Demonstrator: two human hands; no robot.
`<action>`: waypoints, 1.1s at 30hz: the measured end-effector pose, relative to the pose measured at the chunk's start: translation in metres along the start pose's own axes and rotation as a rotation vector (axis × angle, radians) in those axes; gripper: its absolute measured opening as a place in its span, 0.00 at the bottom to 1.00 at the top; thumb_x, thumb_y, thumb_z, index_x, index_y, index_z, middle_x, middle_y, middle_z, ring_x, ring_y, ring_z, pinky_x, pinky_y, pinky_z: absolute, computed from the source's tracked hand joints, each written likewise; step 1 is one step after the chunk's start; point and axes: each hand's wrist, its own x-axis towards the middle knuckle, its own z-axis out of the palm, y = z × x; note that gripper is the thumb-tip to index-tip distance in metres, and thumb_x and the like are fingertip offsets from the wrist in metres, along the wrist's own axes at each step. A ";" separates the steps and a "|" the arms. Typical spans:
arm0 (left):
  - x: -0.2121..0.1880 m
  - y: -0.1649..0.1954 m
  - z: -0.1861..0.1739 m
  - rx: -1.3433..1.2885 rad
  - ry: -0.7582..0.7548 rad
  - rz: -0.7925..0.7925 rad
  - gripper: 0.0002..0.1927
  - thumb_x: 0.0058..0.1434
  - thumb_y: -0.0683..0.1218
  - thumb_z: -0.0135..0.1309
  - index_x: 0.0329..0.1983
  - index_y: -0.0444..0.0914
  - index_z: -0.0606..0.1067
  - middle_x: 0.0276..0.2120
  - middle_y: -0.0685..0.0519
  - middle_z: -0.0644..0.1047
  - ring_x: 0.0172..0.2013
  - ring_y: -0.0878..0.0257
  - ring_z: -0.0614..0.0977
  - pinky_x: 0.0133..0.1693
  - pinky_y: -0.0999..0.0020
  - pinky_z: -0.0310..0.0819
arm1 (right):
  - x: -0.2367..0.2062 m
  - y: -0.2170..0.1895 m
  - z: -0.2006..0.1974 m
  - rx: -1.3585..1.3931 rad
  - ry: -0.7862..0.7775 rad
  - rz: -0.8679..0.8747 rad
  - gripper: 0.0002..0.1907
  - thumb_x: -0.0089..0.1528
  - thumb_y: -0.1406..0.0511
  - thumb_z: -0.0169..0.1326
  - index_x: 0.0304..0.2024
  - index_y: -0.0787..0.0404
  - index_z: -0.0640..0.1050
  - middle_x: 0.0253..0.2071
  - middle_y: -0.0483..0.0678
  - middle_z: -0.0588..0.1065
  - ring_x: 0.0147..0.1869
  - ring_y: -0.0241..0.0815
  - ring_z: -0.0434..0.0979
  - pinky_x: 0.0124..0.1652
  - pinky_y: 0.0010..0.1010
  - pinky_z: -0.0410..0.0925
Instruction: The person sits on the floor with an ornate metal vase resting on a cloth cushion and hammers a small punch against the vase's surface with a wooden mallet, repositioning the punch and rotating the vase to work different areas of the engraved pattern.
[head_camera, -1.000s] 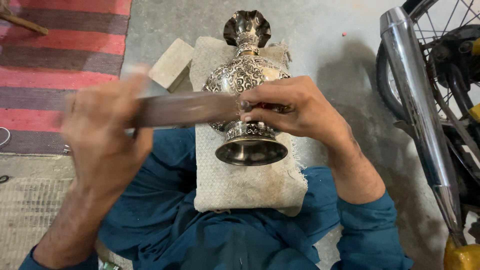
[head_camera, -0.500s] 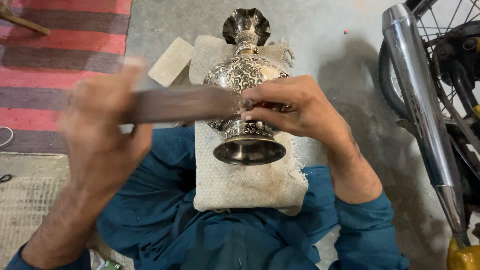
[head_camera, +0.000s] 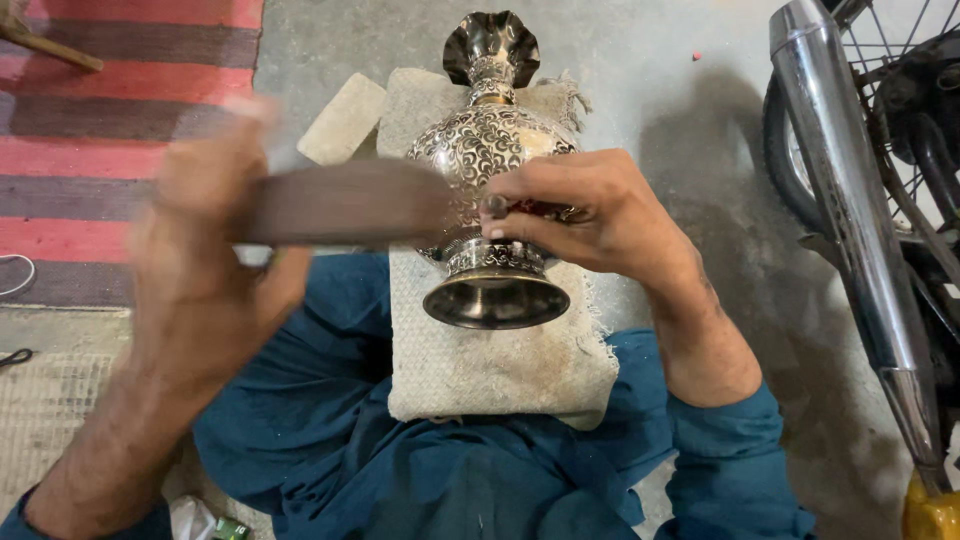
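On woven pad (head_camera: 480, 370), vase (head_camera: 490, 160) under right grip (head_camera: 590, 210); left grip (head_camera: 205, 250) clutches bar (head_camera: 350, 203).

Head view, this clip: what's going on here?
A person sits on the floor with an engraved metal vase lying on its side on a woven pad over their lap. The left hand, blurred, grips a flat dark bar-shaped tool that reaches across to the vase body. The right hand pinches something small against the vase near its foot. A motorcycle exhaust pipe stands at the right.
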 end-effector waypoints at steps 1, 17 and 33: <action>0.002 0.002 0.000 -0.011 -0.005 -0.005 0.32 0.60 0.35 0.65 0.68 0.45 0.74 0.39 0.52 0.77 0.39 0.53 0.77 0.43 0.53 0.68 | 0.000 0.000 0.000 0.011 0.007 -0.009 0.10 0.63 0.65 0.65 0.46 0.60 0.82 0.37 0.46 0.83 0.36 0.38 0.83 0.35 0.29 0.74; 0.008 -0.003 0.001 0.072 0.009 0.036 0.30 0.63 0.37 0.63 0.69 0.48 0.75 0.39 0.55 0.74 0.38 0.57 0.76 0.44 0.58 0.68 | -0.006 0.007 0.000 0.013 0.028 -0.007 0.10 0.61 0.64 0.66 0.43 0.61 0.83 0.36 0.47 0.83 0.34 0.37 0.84 0.32 0.28 0.74; 0.021 0.000 -0.004 0.034 -0.036 0.076 0.27 0.67 0.37 0.61 0.68 0.49 0.75 0.36 0.53 0.73 0.34 0.55 0.75 0.41 0.54 0.69 | -0.012 0.005 -0.002 0.015 0.061 0.045 0.09 0.61 0.64 0.68 0.38 0.61 0.82 0.29 0.47 0.79 0.29 0.38 0.78 0.28 0.32 0.68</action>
